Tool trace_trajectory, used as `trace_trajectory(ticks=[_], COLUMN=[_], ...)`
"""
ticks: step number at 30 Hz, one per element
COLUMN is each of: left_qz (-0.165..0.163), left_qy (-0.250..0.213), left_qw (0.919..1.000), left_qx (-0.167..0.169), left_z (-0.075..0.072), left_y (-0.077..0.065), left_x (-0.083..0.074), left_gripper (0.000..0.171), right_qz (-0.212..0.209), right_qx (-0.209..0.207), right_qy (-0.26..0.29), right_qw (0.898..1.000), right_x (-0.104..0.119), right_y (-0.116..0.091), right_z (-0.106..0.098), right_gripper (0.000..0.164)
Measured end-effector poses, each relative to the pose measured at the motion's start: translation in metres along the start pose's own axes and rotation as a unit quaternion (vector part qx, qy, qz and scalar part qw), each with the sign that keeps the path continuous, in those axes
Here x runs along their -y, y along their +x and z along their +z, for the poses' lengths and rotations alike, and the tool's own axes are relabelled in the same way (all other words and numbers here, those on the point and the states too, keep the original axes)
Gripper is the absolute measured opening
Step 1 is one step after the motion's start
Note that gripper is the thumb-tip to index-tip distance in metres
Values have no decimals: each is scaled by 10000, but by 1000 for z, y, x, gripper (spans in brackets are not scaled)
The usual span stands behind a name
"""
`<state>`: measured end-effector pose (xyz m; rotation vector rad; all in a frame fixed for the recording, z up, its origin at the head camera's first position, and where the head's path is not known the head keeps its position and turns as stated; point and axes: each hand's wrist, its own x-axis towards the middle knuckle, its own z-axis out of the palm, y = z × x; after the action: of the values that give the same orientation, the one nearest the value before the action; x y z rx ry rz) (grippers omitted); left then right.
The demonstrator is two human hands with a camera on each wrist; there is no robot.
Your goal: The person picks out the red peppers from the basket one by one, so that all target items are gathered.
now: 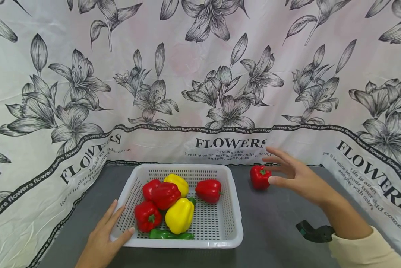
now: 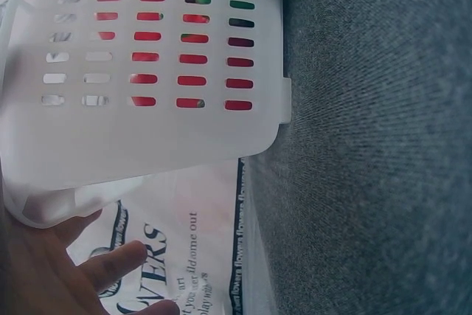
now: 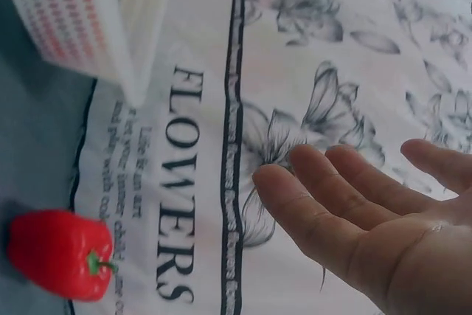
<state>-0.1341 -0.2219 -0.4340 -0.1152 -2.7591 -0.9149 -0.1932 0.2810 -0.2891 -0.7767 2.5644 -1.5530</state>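
Note:
A white perforated plastic basket [image 1: 217, 243] stands on the dark table. Inside it lie several red bell peppers [image 1: 166, 195], two yellow bell peppers [image 1: 179, 216] and a green pepper [image 1: 171, 235] along the near wall. My left hand [image 1: 104, 236] rests at the basket's left rim, fingers spread; in the left wrist view the fingers [image 2: 114, 265] show just past the basket corner. To the right of the basket, a lone red bell pepper [image 1: 259, 178] sits on the table. Over its right side hovers my right hand [image 1: 296, 176], fingers extended and apart, with nothing in it.
A black wrist strap piece [image 1: 316, 231] juts from the right sleeve. Behind the table hangs a white cloth [image 1: 173, 145] printed with flowers and lettering, also draped along both sides. Grey table surface [image 1: 267, 227] extends right of the basket.

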Motion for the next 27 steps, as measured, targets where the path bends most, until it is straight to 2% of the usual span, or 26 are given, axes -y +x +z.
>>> trace_trajectory(ticks=[8,16,20,27], left_qz=[195,69,3,74], left_qy=[-18,-51,-61,-45], left_qw=[9997,10000,10000,10000], left_qx=[-141,-35,41,-46], left_z=[1,2,1,0], left_y=[-1,-1,0,-1], left_x=[3,2,1,1], left_gripper=[72,73,74,73], right_qz=[-314,-502,-587,-627], right_qx=[436,567,578,646], right_qy=[624,706,801,1216], right_qw=[9966,9946,9934,9885], right_x=[9,8,4,-11], right_y=[9,29,40,62], right_z=[16,37,49,67], right_gripper=[73,74,75,74])
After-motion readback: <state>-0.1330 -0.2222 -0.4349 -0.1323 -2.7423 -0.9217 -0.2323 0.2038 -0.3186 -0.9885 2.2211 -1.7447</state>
